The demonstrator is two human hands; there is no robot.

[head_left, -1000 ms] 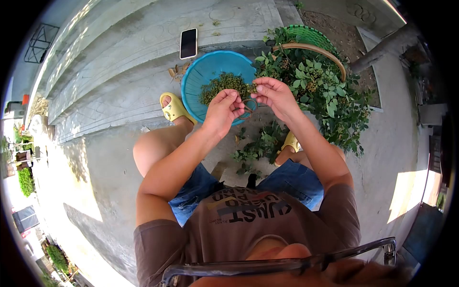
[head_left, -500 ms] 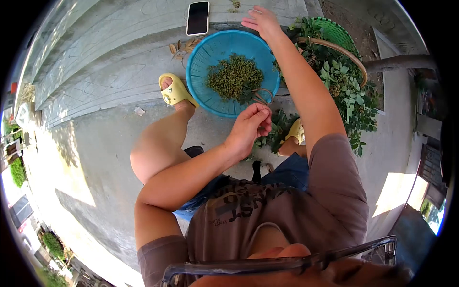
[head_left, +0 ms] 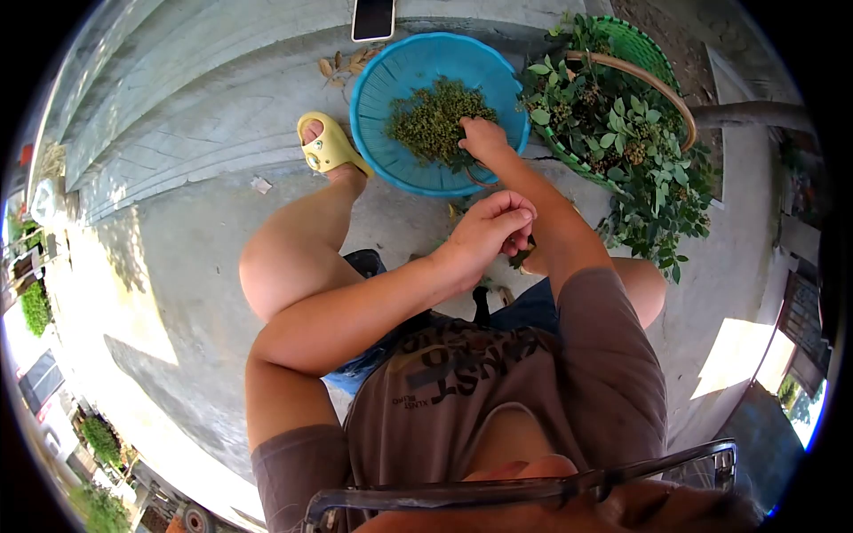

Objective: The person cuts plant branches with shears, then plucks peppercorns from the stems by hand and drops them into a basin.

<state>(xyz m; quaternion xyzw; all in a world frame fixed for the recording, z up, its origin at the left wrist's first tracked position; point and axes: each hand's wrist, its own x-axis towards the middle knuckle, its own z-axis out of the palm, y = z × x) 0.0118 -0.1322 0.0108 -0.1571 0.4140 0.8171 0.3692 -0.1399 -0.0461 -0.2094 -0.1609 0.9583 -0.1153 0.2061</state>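
A blue plastic basin [head_left: 373, 155] holds a heap of small green berries on thin stems [head_left: 426, 120]. My right hand [head_left: 486, 140] reaches into its right side, fingers curled down into the berries; the fingertips are partly hidden. Closer to my body, my left hand [head_left: 489, 233] is closed in a pinch beside my right forearm, outside the basin. What it pinches, if anything, cannot be made out. To the right stands a green woven basket [head_left: 653, 49] with a brown handle [head_left: 662, 87], filled with leafy branches [head_left: 640, 142] bearing berry clusters.
A phone [head_left: 373, 19] lies on the concrete step beyond the basin. Dry brown leaves [head_left: 345, 67] are scattered left of it. My foot in a yellow clog [head_left: 329, 147] rests on the left. Branches spill over the basket's near side onto the ground.
My right hand has come back from beyond the basin's upper right edge, where its fingers were spread, into the berries. My left hand has shifted slightly right, still pinched. The view has tilted slightly.
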